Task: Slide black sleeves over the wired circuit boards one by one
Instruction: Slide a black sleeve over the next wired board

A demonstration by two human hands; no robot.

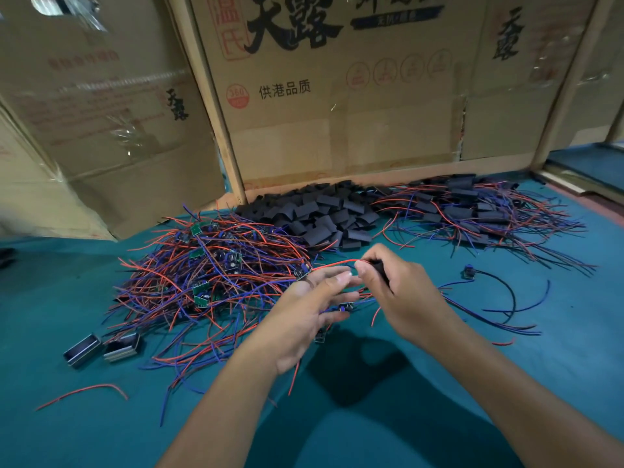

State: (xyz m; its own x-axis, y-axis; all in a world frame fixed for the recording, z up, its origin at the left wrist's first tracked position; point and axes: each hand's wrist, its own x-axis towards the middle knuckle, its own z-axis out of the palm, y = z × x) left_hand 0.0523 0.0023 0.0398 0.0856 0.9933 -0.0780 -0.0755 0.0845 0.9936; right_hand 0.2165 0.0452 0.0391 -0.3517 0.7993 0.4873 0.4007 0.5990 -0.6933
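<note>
My right hand [393,292] grips a black sleeve [379,268] above the green table, with a red wire [332,264] running into it from the left. My left hand [310,312] is beside it, thumb and fingers pinching wires of a small circuit board [346,307] that hangs under the fingers. A heap of bare wired boards [216,275] with red and blue leads lies to the left. Loose black sleeves [324,214] are piled behind the hands. Sleeved boards [472,211] are heaped at the back right.
Cardboard walls [337,113] close off the back of the green table [371,434]. Two small metal housings [101,349] lie at the front left. A single board with dark wires [469,271] rests to the right. A stray red wire [84,393] lies near the front left.
</note>
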